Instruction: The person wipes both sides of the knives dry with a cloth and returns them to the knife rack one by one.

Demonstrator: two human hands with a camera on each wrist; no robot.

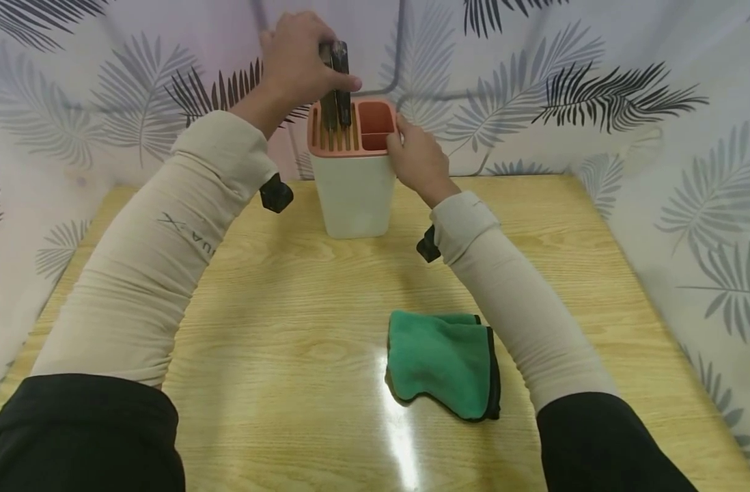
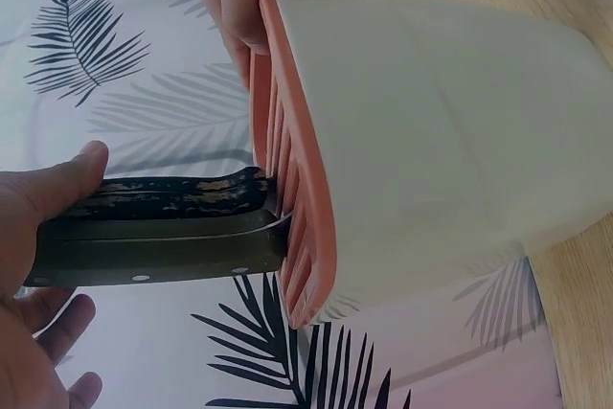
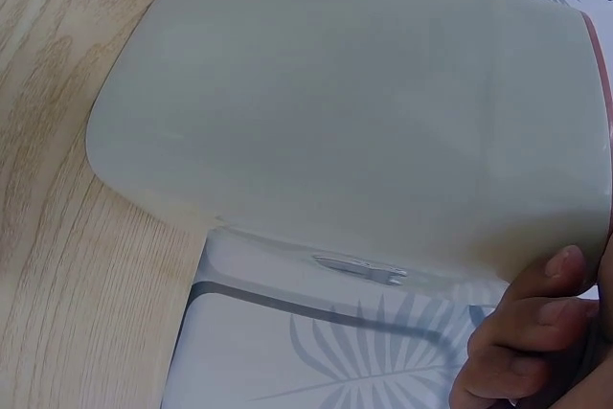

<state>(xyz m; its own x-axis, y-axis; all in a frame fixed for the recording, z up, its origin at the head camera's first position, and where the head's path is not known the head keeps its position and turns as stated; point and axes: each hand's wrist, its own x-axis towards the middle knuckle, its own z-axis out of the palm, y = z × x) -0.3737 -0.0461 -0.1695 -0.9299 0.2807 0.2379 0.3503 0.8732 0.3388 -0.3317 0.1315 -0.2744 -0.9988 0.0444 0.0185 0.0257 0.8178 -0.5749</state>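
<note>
A white knife block (image 1: 354,198) with an orange slotted top stands at the table's far edge. Two knives are in its slots with their handles up, one black and worn (image 2: 172,195), the other dark and riveted (image 2: 163,254); the blades are hidden inside. My left hand (image 1: 301,61) holds the knives by their handle ends, thumb on one side and fingers on the other. At the block's right rim, my right hand (image 1: 419,158) grips the edge; in the right wrist view its curled fingers (image 3: 536,328) lie against the white wall.
A folded green cloth (image 1: 442,362) with black edging lies on the wooden table (image 1: 276,342), nearer to me and right of the block. Behind the table hangs a leaf-patterned curtain (image 1: 504,89). The block's top has two open compartments (image 1: 376,117) on its right.
</note>
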